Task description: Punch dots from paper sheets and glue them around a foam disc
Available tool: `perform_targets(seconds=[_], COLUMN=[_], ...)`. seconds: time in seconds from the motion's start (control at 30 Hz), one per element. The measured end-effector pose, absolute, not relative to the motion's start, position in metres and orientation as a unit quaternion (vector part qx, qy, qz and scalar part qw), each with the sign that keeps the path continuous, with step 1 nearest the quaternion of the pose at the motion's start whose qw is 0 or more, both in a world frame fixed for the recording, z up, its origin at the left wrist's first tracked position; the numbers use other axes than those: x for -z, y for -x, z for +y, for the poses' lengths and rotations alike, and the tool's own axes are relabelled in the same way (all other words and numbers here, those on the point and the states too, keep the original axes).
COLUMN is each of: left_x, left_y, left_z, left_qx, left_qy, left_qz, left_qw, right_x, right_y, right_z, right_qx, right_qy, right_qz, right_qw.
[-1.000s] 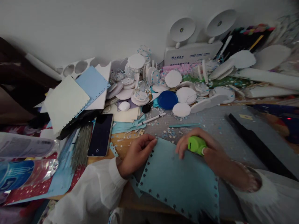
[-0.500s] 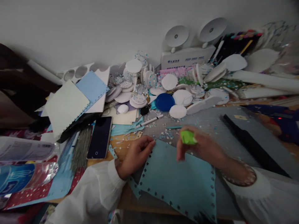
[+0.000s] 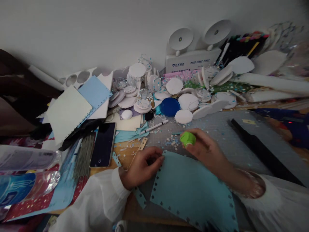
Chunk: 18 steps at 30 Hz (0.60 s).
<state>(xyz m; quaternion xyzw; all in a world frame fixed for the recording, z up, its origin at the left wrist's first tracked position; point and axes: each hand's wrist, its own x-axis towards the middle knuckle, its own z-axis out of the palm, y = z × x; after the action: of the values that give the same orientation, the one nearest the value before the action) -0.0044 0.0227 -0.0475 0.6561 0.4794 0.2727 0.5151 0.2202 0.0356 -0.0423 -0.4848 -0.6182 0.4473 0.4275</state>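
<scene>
A dark phone (image 3: 103, 145) lies on the surface (image 3: 131, 211). To its right, the left hand (image 3: 143, 167) pinches the upper left corner of a blue-green sheet (image 3: 190, 190) with small shapes along its edges. By the sheet's far edge, a small green tool (image 3: 187, 138) is gripped in the right hand's (image 3: 209, 156) fingers.

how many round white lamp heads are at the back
2. One round white lamp head is above the left part of the white box with blue print; the other is above its right part. Neither is hidden; no others show.
</scene>
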Motion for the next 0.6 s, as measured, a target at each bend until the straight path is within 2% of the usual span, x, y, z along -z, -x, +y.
perform_targets(seconds=[0.13, 0.3, 0.6], left_x=[0.0461, 0.0441, 0.0452], left_y=[0.0032, 0.0025, 0.0032], left_z=[0.0189, 0.0167, 0.0169], left_qx=[-0.292, -0.307, -0.306], left_qy=[-0.669, -0.698, -0.708], left_qz=[0.477, 0.465, 0.471], left_qw=[0.49, 0.45, 0.427], right_x=[0.0464, 0.0445, 0.0445], right_y=[-0.2147, -0.2142, -0.2139], right_z=[0.0303, 0.0304, 0.0301], right_qx=[-0.511, -0.463, -0.359], right_qy=[0.454, 0.421, 0.39], right_qz=[-0.616, -0.696, -0.77], right_qw=[0.391, 0.353, 0.355])
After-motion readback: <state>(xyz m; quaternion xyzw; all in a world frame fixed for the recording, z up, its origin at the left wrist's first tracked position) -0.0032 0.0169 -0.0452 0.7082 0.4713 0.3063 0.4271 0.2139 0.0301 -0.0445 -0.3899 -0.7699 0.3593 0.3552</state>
